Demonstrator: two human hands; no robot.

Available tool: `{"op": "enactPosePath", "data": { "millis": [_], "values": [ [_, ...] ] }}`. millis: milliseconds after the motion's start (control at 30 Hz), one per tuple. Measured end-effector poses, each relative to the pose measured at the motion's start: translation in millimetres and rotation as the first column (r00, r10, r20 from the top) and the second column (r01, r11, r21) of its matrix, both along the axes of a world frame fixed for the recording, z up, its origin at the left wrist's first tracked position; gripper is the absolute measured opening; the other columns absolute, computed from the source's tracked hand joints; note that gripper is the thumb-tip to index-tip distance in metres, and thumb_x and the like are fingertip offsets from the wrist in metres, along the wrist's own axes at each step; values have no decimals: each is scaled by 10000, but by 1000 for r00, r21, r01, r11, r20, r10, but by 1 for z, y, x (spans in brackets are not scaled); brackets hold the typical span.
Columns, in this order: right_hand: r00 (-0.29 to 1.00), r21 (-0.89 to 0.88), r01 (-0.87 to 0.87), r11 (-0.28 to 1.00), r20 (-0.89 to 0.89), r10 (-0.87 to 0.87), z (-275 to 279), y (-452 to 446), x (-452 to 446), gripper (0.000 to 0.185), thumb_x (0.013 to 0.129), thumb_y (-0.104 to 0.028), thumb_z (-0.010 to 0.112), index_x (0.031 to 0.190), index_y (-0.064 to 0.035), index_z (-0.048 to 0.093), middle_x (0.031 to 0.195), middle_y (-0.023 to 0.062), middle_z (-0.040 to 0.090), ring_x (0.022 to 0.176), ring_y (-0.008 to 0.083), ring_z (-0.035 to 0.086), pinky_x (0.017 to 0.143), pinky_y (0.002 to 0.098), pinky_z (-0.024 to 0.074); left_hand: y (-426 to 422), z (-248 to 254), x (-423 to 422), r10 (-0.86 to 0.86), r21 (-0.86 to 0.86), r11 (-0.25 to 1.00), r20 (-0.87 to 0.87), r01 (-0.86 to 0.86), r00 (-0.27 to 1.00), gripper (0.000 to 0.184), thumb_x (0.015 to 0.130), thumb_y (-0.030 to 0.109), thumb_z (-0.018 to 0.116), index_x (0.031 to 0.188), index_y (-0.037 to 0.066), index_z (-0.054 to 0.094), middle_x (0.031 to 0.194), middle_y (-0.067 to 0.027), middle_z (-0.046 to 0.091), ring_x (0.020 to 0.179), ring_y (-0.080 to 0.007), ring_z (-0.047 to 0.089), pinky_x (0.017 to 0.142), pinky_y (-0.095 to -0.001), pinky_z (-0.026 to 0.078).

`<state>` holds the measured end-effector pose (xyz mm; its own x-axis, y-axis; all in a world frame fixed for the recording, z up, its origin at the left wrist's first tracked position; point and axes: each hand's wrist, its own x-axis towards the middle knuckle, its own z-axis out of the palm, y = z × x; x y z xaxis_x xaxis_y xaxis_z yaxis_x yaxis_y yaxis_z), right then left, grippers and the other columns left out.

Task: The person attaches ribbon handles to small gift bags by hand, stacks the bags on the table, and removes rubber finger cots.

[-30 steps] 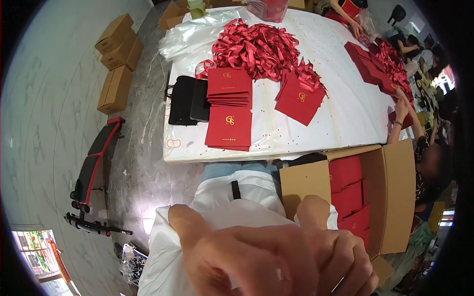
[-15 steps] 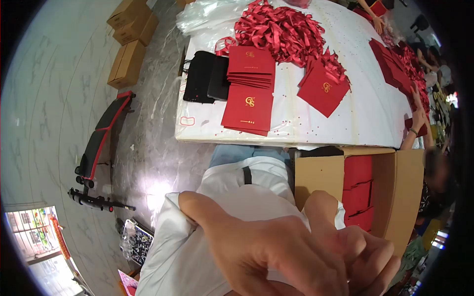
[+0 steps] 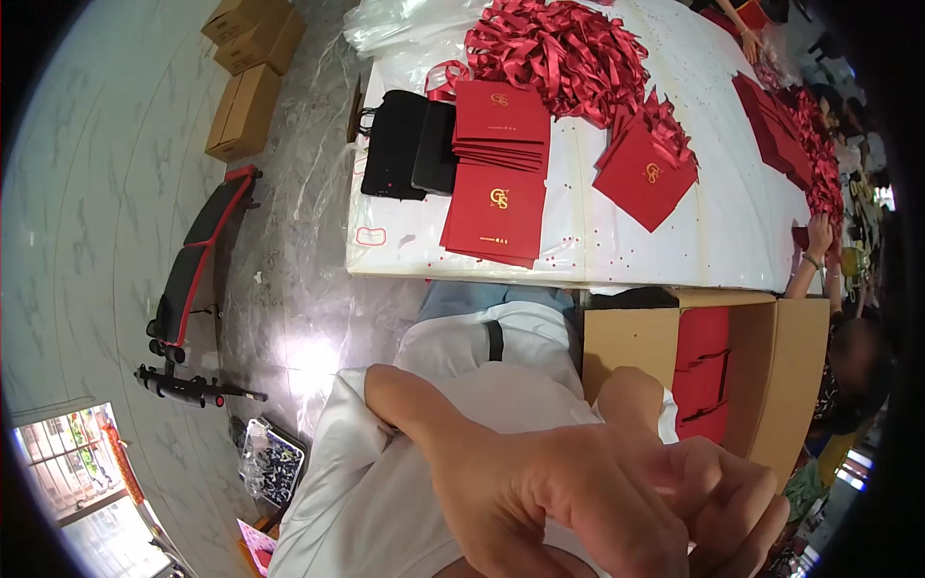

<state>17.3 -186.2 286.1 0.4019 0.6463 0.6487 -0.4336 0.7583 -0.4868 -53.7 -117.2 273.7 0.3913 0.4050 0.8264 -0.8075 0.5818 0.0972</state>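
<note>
My left hand (image 3: 568, 491) is raised close to the camera at the bottom middle, its fingers bent and their tips out of sight. Just beside it, my right hand (image 3: 737, 496) has its fingers curled in. The two hands overlap in view; whatever they may hold is hidden. Beyond them, on the white-covered table (image 3: 597, 265), lie a stack of red gift bags (image 3: 496, 217) with gold lettering and a second fanned stack of red bags (image 3: 650, 178). Behind these is a heap of red ribbons (image 3: 559, 58).
An open cardboard box (image 3: 626, 342) with red contents stands at the table's front right. Black pouches (image 3: 395, 144) lie at the table's left. Left on the floor are a red-edged black bench (image 3: 198, 250) and cartons (image 3: 241, 111). Another person's hand (image 3: 819, 236) is at the right.
The view has shifted slightly, so the table items sit a little further right. My hands stay close together near the camera. The other person's hand at the right has moved lower.
</note>
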Motion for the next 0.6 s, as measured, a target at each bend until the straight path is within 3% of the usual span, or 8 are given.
{"op": "enactPosePath", "data": {
  "millis": [133,200,367,467,533,600],
  "values": [
    [987,70,-157,985,46,154,-3,15,5,123,829,-97,734,751,-187,703,844,-89,580,870,79,543,781,334,370,13,0,-4,-33,8,999,-18,33,999,347,1010,135,507,1095,-186,609,1065,-282,651,995,-314,667,803,-367,567],
    [1000,103,10,995,-8,-10,-5,18,-2,132,870,-134,698,740,-149,681,842,-59,582,794,102,559,712,329,417,19,-1,-6,-46,35,998,-39,47,998,358,1012,149,509,1098,-183,610,1063,-275,653,998,-316,665,804,-365,564],
    [988,191,122,974,72,-138,-17,31,-1,77,892,-195,660,823,-160,651,904,-40,575,848,104,545,735,327,379,26,-1,2,-31,75,997,-8,31,1000,356,1010,163,518,1104,-164,622,1036,-261,664,955,-307,661,814,-386,538],
    [968,245,184,952,123,-218,-25,34,-2,74,909,-240,631,886,-169,628,950,-25,569,889,105,534,752,325,352,23,4,0,-52,7,999,-12,52,999,333,1008,153,519,1094,-144,641,1003,-244,675,948,-277,638,813,-390,506],
    [961,262,198,944,138,-240,-25,31,-5,83,914,-255,621,907,-172,621,965,-20,568,903,106,531,757,325,342,16,9,-5,13,-154,988,-67,-23,998,303,1004,128,521,1070,-135,657,984,-232,682,899,-232,605,788,-363,487],
    [959,98,258,961,92,-267,-21,23,-13,57,922,-224,606,910,-171,626,978,-27,570,911,107,532,737,325,345,-5,11,-6,34,-209,976,-108,-56,994,296,1001,120,524,1050,-137,662,970,-229,685,883,-215,587,770,-345,479]
  ]
}}
